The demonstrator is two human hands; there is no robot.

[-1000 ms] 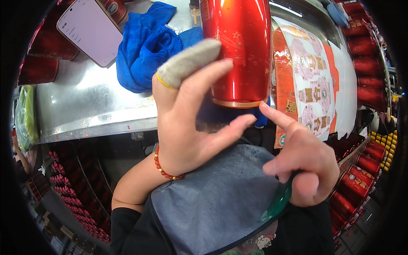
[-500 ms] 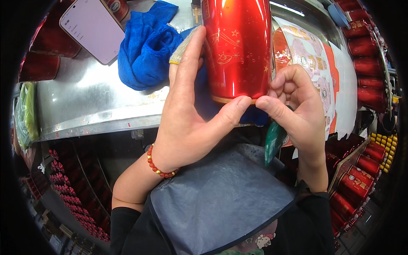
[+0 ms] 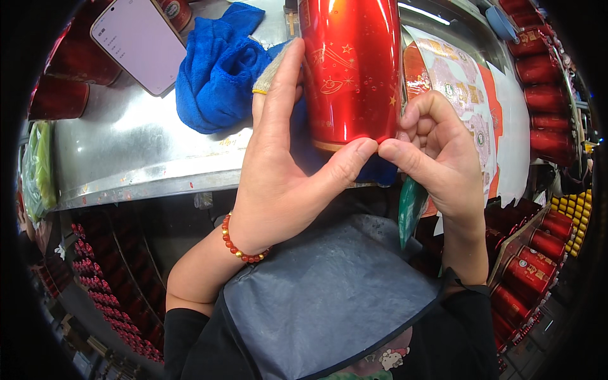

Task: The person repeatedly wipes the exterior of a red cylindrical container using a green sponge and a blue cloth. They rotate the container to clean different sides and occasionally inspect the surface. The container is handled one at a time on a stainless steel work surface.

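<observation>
A glossy red metal-looking cylinder [image 3: 351, 82], printed with gold stars and planets, lies with its gold-edged end toward me. My left hand [image 3: 278, 164] grips its left side, fingers running along it and thumb pressed at the near edge. At that same edge, my right hand [image 3: 440, 155] puts its thumb tip beside the left thumb, its other fingers curled. From under the right hand hangs a green flat tapered tool [image 3: 410, 212], its upper part hidden by the hand. Behind the left fingers shows a beige knitted piece with a yellow hem [image 3: 267, 79].
A blue cloth [image 3: 218, 73] and a phone [image 3: 139, 44] lie on the metal table [image 3: 126, 161]. Printed sheets [image 3: 472, 95] lie to the right, a blue bowl [image 3: 501, 24] beyond. Red cylinders stand in racks [image 3: 529, 272] at right and more at far left. A grey apron [image 3: 329, 285] covers my lap.
The cylinder has shifted slightly to the left and away from me. My right hand has moved slightly with it, and the green tool hangs at a slightly different angle.
</observation>
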